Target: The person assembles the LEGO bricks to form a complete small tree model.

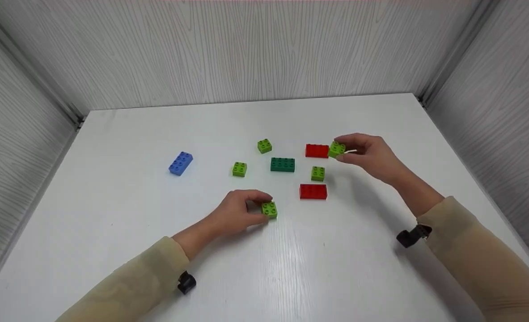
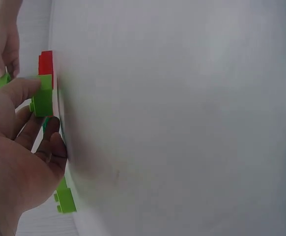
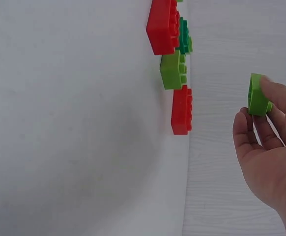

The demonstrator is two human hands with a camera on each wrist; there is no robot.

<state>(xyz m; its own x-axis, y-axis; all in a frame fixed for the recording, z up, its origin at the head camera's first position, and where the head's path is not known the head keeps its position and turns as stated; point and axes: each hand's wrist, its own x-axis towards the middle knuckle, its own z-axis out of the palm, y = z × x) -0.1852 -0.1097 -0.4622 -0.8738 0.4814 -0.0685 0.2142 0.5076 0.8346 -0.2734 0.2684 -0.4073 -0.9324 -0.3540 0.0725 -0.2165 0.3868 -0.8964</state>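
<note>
In the head view my left hand point(image 1: 239, 211) pinches a light green four-stud brick point(image 1: 269, 209) between thumb and fingers, low over the near middle of the table. The left wrist view shows the same brick point(image 2: 43, 96) held at the thumb tip. My right hand point(image 1: 369, 156) grips another light green brick point(image 1: 336, 149) at the right, beside the far red brick point(image 1: 317, 150) as seen from above. From the right wrist, that held brick point(image 3: 258, 96) hangs raised off the table, its hollow underside partly showing.
Between the hands lie a dark green brick point(image 1: 282, 164), a near red brick point(image 1: 313, 191) and a light green brick point(image 1: 318, 173). Two more light green bricks point(image 1: 239, 169) sit left of these. A blue brick point(image 1: 181, 163) lies farther left. Grey panels point(image 1: 246, 53) wall the white table point(image 1: 134, 214).
</note>
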